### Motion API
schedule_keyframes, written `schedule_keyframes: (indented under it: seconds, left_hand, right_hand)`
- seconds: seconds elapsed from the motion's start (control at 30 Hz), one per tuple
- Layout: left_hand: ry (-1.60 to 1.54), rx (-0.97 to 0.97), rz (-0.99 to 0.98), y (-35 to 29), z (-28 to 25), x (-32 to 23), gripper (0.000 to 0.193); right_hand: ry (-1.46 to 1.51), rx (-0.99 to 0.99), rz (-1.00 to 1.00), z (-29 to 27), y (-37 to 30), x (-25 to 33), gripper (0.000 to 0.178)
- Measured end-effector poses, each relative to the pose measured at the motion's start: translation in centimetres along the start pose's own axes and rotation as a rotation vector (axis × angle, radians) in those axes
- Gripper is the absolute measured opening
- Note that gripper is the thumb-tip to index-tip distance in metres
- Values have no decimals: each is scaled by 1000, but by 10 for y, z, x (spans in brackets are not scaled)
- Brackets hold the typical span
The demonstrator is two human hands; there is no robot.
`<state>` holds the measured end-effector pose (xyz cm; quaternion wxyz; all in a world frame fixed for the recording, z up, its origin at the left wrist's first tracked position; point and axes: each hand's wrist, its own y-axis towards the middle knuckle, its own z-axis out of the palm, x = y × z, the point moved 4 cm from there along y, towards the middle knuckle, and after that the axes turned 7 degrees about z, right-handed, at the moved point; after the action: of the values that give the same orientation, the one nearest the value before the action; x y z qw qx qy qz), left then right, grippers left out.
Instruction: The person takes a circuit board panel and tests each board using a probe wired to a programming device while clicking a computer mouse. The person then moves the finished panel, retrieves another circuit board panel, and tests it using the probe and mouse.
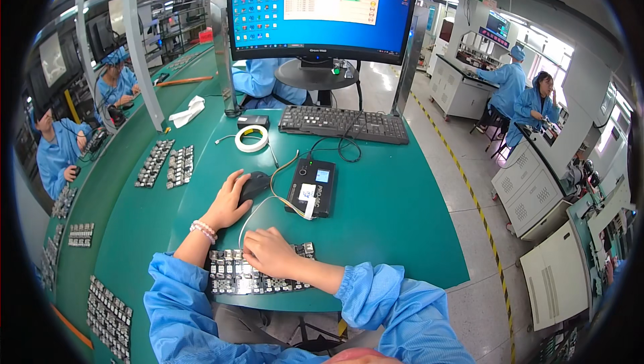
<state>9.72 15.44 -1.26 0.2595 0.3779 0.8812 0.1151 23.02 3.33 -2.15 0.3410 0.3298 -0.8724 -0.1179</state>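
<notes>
My left hand [229, 201] lies over the left side of a black computer mouse [255, 188], its fingers around it. Below it, my right hand [267, 251] is closed over a panel of small circuit boards [231, 275] at the near table edge. A thin white cable [249, 218] runs into its fingers, which pinch the end; the tip is hidden. That cable leads from a black tester box [314, 188] with a small lit screen and a white label, right of the mouse.
A monitor [322, 12] stands behind a black keyboard [343, 124]. A tape roll [251, 138] lies near a small black box [253, 122]. More board panels [154, 163] and a white cloth [187, 112] lie left. People in blue work at both sides.
</notes>
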Motion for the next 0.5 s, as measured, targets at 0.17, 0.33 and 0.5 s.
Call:
schedule_keyframes:
  seconds: [0.17, 0.33, 0.5]
  left_hand:
    - [17, -1, 6, -2, -2, 0, 69]
    - [27, -4, 11, -2, -1, 2, 69]
    - [42, -35, 46, -1, -1, -1, 68]
  right_hand:
    - [-2, 0, 4, 1, 0, 1, 10]
    - [18, 4, -2, -1, 0, 3, 10]
    - [16, 8, -4, -2, 0, 3, 11]
